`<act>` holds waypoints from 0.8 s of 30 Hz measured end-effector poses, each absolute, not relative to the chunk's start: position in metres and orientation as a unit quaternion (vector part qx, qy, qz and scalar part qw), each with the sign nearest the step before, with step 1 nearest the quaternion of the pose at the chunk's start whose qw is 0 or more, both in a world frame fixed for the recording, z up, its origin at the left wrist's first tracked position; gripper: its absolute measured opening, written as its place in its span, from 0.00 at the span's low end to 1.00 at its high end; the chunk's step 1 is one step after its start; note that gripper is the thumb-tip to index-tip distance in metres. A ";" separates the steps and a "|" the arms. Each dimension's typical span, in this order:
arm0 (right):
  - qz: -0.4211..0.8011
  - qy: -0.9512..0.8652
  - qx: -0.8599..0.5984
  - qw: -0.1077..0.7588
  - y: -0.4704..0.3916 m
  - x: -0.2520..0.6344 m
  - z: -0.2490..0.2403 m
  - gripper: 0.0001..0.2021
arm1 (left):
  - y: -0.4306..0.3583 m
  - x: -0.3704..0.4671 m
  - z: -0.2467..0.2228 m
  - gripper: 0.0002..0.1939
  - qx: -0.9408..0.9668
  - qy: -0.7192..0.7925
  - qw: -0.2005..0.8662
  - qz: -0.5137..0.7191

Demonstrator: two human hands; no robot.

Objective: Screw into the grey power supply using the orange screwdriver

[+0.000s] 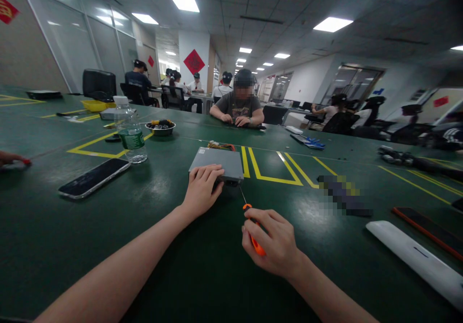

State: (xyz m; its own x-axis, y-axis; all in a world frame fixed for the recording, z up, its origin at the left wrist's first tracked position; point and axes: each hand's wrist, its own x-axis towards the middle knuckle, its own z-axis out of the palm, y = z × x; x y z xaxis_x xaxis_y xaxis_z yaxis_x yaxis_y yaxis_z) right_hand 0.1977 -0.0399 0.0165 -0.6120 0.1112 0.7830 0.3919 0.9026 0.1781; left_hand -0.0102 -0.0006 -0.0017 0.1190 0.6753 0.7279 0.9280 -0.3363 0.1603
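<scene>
A grey metal computer power supply lies on the green table, with a bundle of coloured wires coming out at its far side. My left hand grips its near left corner, fingers over the top and thumb against the near side. Held in my right hand is a screwdriver with an orange and black handle. Its thin shaft points up and away, and the tip reaches the near right corner of the power supply. Whether the tip sits in a screw is too small to tell.
Left of the power supply are a phone, a clear water bottle and a metal bowl of tools. A white long case lies at the right. Across the table sits a person; another hand shows at the left edge.
</scene>
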 end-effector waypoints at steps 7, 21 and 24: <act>-0.139 -0.897 -0.143 0.394 -0.046 0.195 0.022 0.09 | 0.001 -0.010 -0.003 0.13 -0.729 -0.548 0.173 -0.373; -0.204 -0.901 -0.153 0.350 -0.054 0.190 0.021 0.09 | 0.000 -0.010 -0.002 0.13 -0.729 -0.546 0.172 -0.375; -0.173 -0.913 -0.153 0.335 -0.055 0.189 0.020 0.09 | 0.000 -0.011 -0.002 0.13 -0.730 -0.544 0.172 -0.377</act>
State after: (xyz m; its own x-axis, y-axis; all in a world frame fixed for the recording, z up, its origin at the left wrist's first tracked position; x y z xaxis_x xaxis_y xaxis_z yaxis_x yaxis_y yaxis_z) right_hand 0.1894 -0.0553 0.0200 -0.7286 0.1629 0.6652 0.3950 0.8935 0.2139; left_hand -0.0108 0.0003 -0.0016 0.1245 0.6639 0.7374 0.9233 -0.3496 0.1589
